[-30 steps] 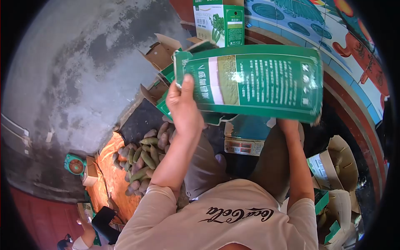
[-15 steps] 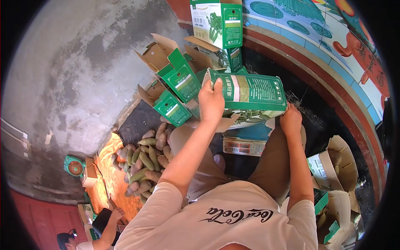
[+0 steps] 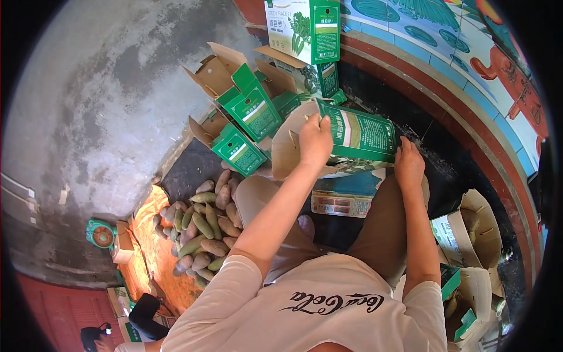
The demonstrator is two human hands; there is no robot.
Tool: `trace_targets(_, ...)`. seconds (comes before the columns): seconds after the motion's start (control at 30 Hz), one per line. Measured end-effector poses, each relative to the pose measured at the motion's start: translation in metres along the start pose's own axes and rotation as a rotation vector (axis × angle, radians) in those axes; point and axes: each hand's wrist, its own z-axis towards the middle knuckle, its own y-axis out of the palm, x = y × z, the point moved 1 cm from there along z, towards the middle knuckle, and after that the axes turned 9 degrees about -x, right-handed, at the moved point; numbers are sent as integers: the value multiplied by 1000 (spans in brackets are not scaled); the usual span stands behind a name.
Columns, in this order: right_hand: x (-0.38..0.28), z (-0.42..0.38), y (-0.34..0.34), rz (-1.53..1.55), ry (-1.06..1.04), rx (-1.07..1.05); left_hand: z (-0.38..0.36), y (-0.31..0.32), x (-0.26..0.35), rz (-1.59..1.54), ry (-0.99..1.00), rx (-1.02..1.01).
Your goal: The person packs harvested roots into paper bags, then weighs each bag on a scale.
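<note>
A green and white radish carton (image 3: 368,136) lies on its side above my lap, its brown flaps at the left spread open. My left hand (image 3: 316,141) is closed on the edge at that open end. At the other end, my right hand (image 3: 409,163) presses bent fingers against the carton's bottom edge. The inside of the carton is mostly hidden. Beneath it, between my knees, is a weighing scale (image 3: 341,204) with a blue top and red displays.
A heap of green radishes (image 3: 203,221) lies left of my legs. Several open cartons (image 3: 253,111) stand ahead, beside stacked cartons (image 3: 316,32). More open cartons (image 3: 467,232) are at the right. Another person (image 3: 94,339) is at the lower left, near a green fan (image 3: 101,233).
The carton has turned so its open end shows more, with flaps spread wider. My left hand has shifted right with it. At lower left, the other person's hand has dropped from view.
</note>
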Motion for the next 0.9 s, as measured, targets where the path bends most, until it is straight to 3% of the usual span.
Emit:
trace_targets(0.27,-14,1,-10,102,-70,-69,10,38,18,-321,-180,-377)
trace_targets(0.43,-11,0,-14,80,-35,-88,5,27,-4,119,26,-709)
trace_targets(0.53,-5,0,-10,64,-3,-95,-7,12,-40,524,-14,-718)
trace_targets(0.67,1,0,-7,95,32,-94,-8,-5,-111,682,-37,-730)
trace_targets(0.9,-2,2,-10,146,38,69,-23,9,-108,846,157,-703)
